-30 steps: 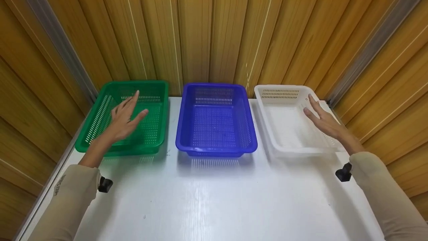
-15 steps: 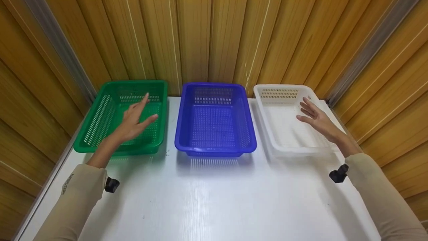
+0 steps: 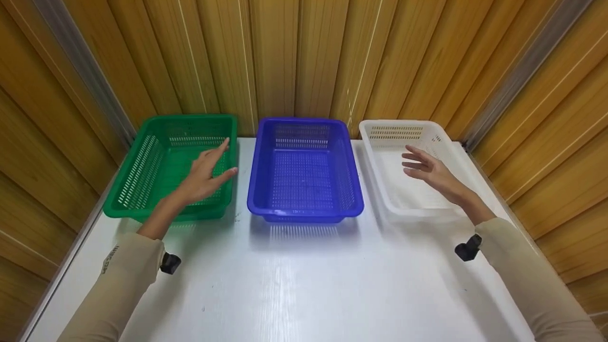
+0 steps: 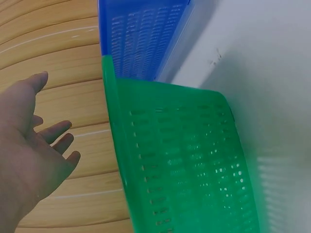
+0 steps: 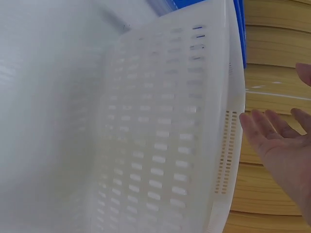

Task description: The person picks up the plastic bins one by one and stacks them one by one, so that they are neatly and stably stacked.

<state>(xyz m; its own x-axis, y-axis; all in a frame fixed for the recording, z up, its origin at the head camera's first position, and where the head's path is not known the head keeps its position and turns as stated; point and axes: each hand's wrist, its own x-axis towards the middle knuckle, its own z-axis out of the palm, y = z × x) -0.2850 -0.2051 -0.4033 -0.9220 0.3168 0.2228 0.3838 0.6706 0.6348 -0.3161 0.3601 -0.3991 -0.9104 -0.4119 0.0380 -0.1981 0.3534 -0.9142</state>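
Note:
Over the right part of the green basket (image 3: 156,190) hovers my left hand (image 3: 202,178), fingers extended and thumb spread, holding nothing. In the left wrist view the left hand (image 4: 34,145) is apart from the green basket's rim (image 4: 114,121). My right hand (image 3: 437,178) is above the white basket (image 3: 394,204) with loosely bent fingers and nothing in it. The right wrist view shows the right hand (image 5: 282,145) beside the white basket's wall (image 5: 155,131). Between the two stands a blue basket (image 3: 304,180), touched by neither hand.
All three baskets stand in a row on a white table (image 3: 304,280), against a wood-look panel wall (image 3: 313,57). Similar panels (image 3: 38,133) close in the left and right sides. A small black device (image 3: 170,262) is on each sleeve cuff.
Both hands have moved inward toward the blue basket, the left one to the right and the right one to the left. The baskets keep their places.

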